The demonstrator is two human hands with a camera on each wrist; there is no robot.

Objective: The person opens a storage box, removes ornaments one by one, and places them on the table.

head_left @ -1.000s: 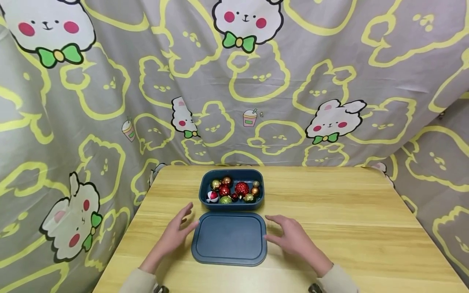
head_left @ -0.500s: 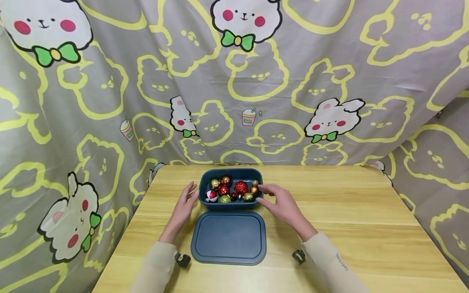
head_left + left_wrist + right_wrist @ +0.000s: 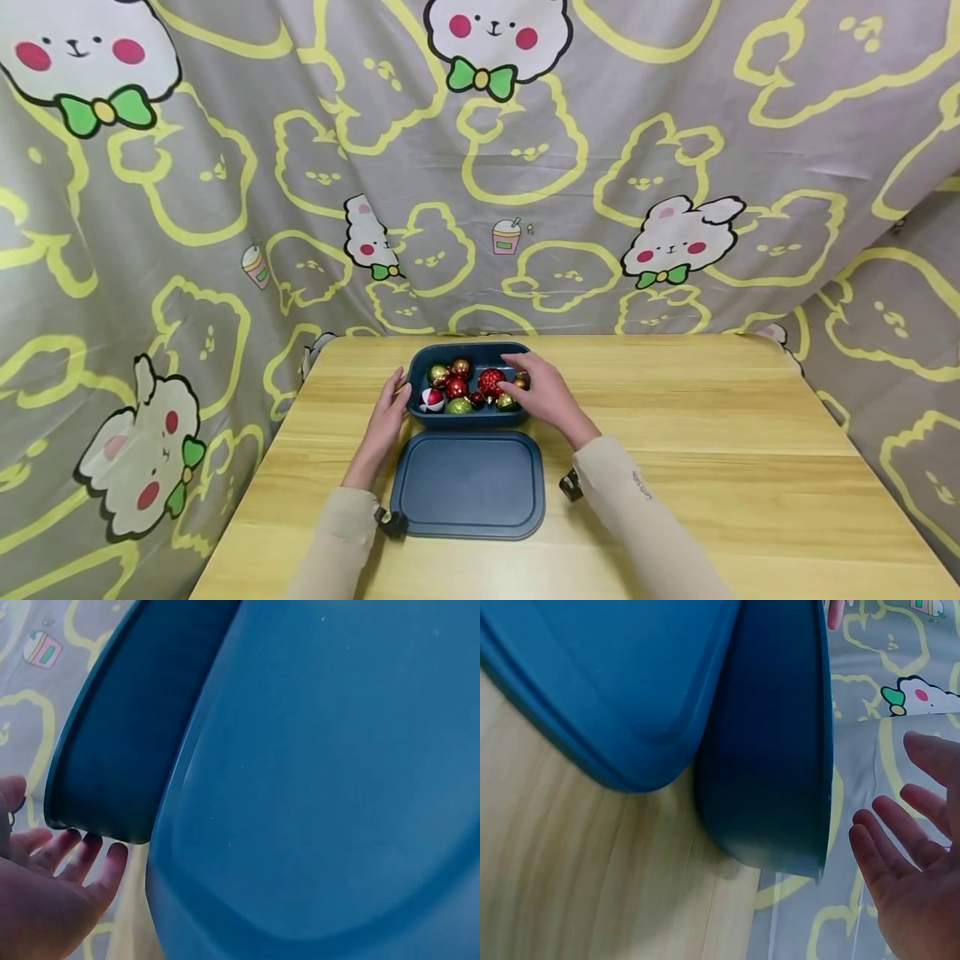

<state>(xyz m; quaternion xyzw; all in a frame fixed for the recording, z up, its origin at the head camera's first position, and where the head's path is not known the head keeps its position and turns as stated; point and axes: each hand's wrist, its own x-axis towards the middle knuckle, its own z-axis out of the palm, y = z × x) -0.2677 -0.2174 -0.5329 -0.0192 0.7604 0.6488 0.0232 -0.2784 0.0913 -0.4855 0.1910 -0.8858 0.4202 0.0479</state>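
A dark blue rectangular box (image 3: 465, 422) holds several Christmas baubles in red, green, gold and copper, plus a red-and-white one (image 3: 432, 400). My left hand (image 3: 387, 412) rests its fingers against the box's left end. In the left wrist view, the fingertips (image 3: 114, 853) meet the box wall (image 3: 112, 750). Over the box's right end hovers my right hand (image 3: 546, 392), thumb and fingers spread, close to a glittery red bauble (image 3: 491, 382). It partly covers the baubles there. The right wrist view has this hand (image 3: 919, 862) beyond the rim with nothing in it.
A flat blue lid (image 3: 468, 485) lies on the wooden table (image 3: 712, 467) just in front of the box. Behind the table hangs a grey patterned curtain (image 3: 450, 183), which also runs along the left and right sides.
Both hands have moved forward from beside the lid to the box. The left hand has come to the box's left end; the right has moved left over the baubles.
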